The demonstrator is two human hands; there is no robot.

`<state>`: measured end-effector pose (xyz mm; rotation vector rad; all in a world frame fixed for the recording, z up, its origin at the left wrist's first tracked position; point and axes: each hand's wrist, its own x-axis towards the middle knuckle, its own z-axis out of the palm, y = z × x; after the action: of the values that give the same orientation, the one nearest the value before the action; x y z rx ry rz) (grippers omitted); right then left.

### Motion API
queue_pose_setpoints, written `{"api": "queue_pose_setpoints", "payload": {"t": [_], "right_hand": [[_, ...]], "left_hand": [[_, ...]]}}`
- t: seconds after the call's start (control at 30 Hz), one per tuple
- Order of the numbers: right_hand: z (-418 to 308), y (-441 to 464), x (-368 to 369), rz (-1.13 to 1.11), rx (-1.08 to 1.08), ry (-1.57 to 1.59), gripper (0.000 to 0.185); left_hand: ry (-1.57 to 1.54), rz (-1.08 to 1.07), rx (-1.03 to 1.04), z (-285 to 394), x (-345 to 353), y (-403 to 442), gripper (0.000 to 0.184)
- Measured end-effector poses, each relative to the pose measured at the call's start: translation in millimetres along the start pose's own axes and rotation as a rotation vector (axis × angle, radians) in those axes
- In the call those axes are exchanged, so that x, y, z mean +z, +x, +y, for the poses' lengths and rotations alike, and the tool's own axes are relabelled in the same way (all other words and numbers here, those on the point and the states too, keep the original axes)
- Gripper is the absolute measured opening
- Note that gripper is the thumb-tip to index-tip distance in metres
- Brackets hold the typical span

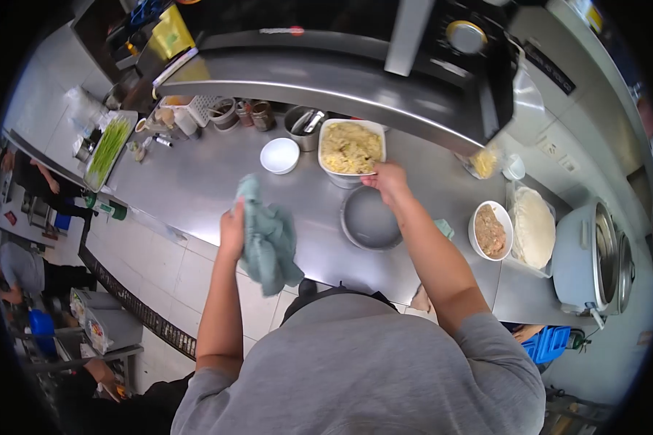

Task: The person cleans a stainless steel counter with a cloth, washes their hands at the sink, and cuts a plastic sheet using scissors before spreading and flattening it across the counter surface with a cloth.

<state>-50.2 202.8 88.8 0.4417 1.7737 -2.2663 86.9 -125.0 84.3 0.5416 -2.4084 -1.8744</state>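
Observation:
My left hand (pixel 232 230) is closed on a green cloth (pixel 267 243), which hangs in folds in front of the counter's near edge. With my right hand (pixel 389 183) I grip the near right corner of a white square container (pixel 352 147) filled with a pale yellow, chunky food. Beneath that container another round vessel partly shows. Right below it on the steel counter sits a round grey pan (pixel 372 219), partly covered by my right forearm. To the left of the container stands a small white bowl (pixel 279 156).
A white bowl of minced filling (pixel 490 230), a container of pale round sheets (pixel 533 228) and a large cooker (pixel 580 254) stand at right. A steel shelf (pixel 326 83) overhangs the back. Jars (pixel 261 114) and a green-vegetable tray (pixel 110 148) are left. Other people work at far left.

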Motion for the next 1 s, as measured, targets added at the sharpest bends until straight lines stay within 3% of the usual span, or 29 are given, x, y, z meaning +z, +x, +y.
{"api": "queue_pose_setpoints", "payload": {"t": [0.03,0.1,0.2,0.33,0.43,0.5,0.63,0.87,1.0], "right_hand": [[-2,1,3,0.037,-0.006,-0.024,0.024],[-12,3,16,0.015,-0.034,0.011,0.023],[-29,19,41,0.037,-0.035,0.006,0.022],[-45,82,81,-0.105,-0.18,0.161,0.021],[-58,115,136,-0.005,-0.132,0.228,0.022],[-61,138,157,-0.109,-0.162,0.369,0.022],[-72,165,173,-0.34,-0.147,0.361,0.021],[-55,182,169,-0.303,-0.24,0.247,0.017],[-24,136,167,-0.366,-0.031,0.03,0.015]], "left_hand": [[0.166,0.054,0.022,-4,8,8,0.054],[0.419,0.126,0.323,-38,22,19,0.046],[0.633,0.288,0.613,-89,34,30,0.041],[0.499,0.302,0.584,-100,31,37,0.037],[0.432,0.291,0.605,-94,26,36,0.035],[0.423,0.285,0.593,-92,24,35,0.035],[0.416,0.278,0.604,-96,21,37,0.033],[0.378,0.291,0.599,-93,19,57,0.033],[0.403,0.217,0.547,-90,22,63,0.033]]}}
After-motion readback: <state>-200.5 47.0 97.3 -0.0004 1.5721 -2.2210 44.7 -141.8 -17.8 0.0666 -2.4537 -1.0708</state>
